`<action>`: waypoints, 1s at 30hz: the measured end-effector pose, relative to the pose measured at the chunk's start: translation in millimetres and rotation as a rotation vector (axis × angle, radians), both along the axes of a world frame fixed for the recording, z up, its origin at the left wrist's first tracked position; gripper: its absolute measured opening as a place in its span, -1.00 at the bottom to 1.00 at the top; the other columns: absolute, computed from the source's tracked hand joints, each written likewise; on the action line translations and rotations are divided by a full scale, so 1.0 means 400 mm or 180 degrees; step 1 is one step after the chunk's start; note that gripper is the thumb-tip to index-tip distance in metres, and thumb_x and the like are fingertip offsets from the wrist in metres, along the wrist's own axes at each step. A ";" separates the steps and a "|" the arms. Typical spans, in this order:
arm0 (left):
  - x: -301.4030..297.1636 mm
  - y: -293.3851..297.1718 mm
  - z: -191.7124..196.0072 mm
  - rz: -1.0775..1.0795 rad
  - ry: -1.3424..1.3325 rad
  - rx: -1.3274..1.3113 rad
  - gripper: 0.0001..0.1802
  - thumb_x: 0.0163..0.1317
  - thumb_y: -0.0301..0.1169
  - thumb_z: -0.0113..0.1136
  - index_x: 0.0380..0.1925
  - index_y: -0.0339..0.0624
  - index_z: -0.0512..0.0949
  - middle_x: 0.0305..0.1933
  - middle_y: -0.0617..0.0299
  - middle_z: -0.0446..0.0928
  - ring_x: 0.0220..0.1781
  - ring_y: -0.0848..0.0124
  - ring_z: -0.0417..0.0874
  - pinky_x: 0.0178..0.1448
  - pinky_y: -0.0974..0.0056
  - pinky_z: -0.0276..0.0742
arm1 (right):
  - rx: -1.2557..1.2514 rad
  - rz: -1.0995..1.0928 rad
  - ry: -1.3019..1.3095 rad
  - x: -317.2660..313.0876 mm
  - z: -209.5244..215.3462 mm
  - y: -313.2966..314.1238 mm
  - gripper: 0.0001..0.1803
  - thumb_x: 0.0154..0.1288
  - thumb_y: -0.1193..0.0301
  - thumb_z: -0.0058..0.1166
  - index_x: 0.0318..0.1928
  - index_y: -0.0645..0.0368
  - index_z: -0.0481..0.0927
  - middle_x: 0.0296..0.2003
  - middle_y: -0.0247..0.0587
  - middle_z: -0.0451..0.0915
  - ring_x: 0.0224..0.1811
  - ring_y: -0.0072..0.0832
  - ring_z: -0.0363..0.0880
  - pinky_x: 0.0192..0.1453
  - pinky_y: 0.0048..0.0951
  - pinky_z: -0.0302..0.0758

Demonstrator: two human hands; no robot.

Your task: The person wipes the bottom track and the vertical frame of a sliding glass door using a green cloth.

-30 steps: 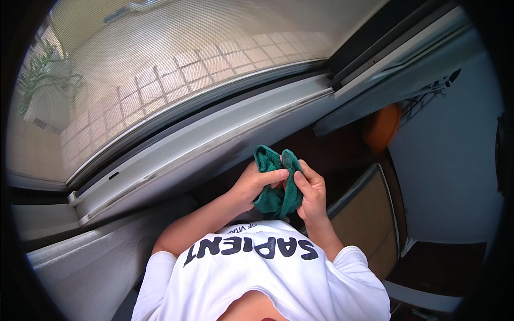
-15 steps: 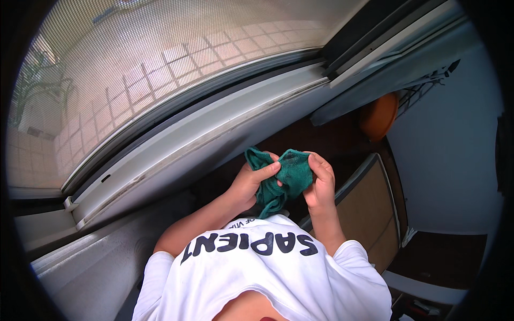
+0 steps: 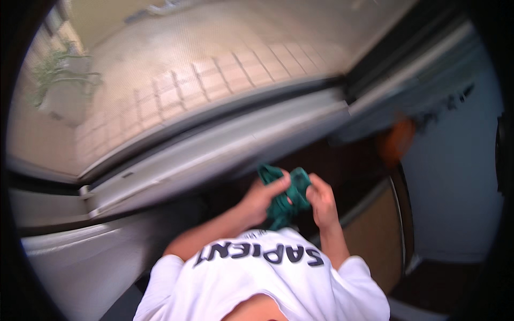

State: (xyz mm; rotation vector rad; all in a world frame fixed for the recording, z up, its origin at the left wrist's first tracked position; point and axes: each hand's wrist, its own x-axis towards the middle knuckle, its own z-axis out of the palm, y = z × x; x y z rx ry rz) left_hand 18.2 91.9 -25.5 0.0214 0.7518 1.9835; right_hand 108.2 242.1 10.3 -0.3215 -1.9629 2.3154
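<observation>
A crumpled green cloth (image 3: 282, 202) is held up in front of my chest, between my two hands. My left hand (image 3: 262, 195) grips its left part, with the thumb pressed over the fabric. At the cloth's right edge my right hand (image 3: 323, 202) pinches a corner between thumb and fingers. The lower end of the cloth hangs down close to my white shirt (image 3: 267, 278). Motion blur softens the fingers and the folds.
Ahead of me runs a white window sill (image 3: 225, 134) below a mesh screen (image 3: 214, 59). An orange basin (image 3: 399, 140) stands at the far right. A tan panel (image 3: 372, 235) is to the right, and a pale fabric-like surface (image 3: 91, 257) lies to the left.
The view has shifted, so the window and the basin sit lower and further right. The cloth, spread wider between my hands before, is now more bunched.
</observation>
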 end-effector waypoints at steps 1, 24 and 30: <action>-0.001 -0.003 -0.002 0.0039 0.0013 -0.0051 -0.78 0.31 -0.25 0.22 -0.19 -0.13 0.51 -0.27 0.26 0.57 -0.26 0.47 0.61 -0.15 0.31 0.58 | 0.0572 0.0184 0.0045 -0.001 -0.003 -0.007 -0.77 0.30 0.32 0.17 -0.25 0.26 0.57 -0.34 -0.32 0.62 -0.28 -0.63 0.51 -0.11 -0.52 0.46; 0.023 -0.149 0.099 0.3489 0.4248 -0.0566 -0.16 0.03 -0.66 0.37 0.26 -0.04 0.12 0.33 -0.14 0.04 0.23 -0.01 0.49 0.14 0.06 0.57 | 0.1149 0.0200 0.1248 -0.123 0.030 -0.101 -0.46 0.11 0.03 0.35 -0.24 0.23 0.46 -0.36 -0.33 0.48 -0.34 -0.60 0.44 -0.20 -0.53 0.42; 0.026 -0.235 0.154 0.2478 0.5362 -0.1708 -0.21 0.14 -0.20 0.40 0.34 0.04 0.26 0.48 -0.08 -0.06 0.45 -0.10 0.19 0.41 -0.09 0.27 | 0.0939 0.0375 0.1570 -0.172 0.050 -0.143 -0.54 0.14 0.14 0.37 -0.21 0.24 0.48 -0.40 -0.36 0.53 -0.37 -0.64 0.45 -0.23 -0.55 0.41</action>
